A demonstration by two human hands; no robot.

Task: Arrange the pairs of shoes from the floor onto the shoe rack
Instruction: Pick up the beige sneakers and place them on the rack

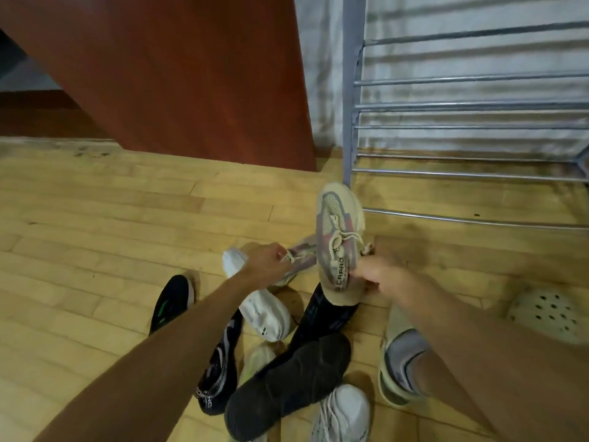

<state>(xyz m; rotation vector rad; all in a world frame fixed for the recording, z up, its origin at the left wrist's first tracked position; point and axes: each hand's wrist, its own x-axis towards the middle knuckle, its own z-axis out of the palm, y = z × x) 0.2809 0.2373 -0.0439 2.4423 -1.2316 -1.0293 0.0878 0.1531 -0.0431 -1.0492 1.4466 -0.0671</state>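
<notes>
Beige sneaker (339, 247) gripped by heel in my right hand (381, 275), frame centre; left hand (266, 260) grasping its mate (301, 255); rack (471, 122) upper right.

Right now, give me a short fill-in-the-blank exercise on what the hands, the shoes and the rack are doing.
1. The right hand holds a beige sneaker by its ____ end.
2. The left hand grips the matching sneaker at its ____.
3. The metal shoe rack holds ____ shoes.
4. The perforated clog lies on the ____.

Missing words: heel; laces; no; floor
</notes>
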